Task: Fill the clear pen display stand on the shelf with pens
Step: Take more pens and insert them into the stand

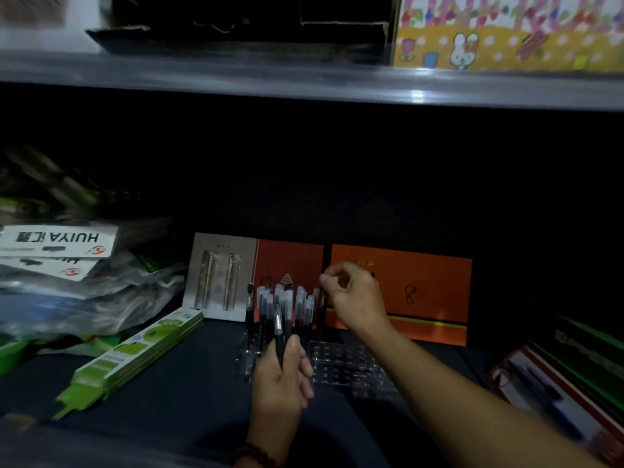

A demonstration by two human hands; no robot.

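A dark blue shelf (189,393) fills the lower half of the frame, dimly lit. At lower centre stands a clear pen display stand (341,363), with upright pens (299,304) filling its left part. Flat green packs (135,352) lie at lower left, beside a heap of plastic-wrapped packets (84,288) at the left edge. A card of two gold pens (219,275) and two orange boxes (435,288) stand along the back. Stacked boxes (553,383) sit at lower right.
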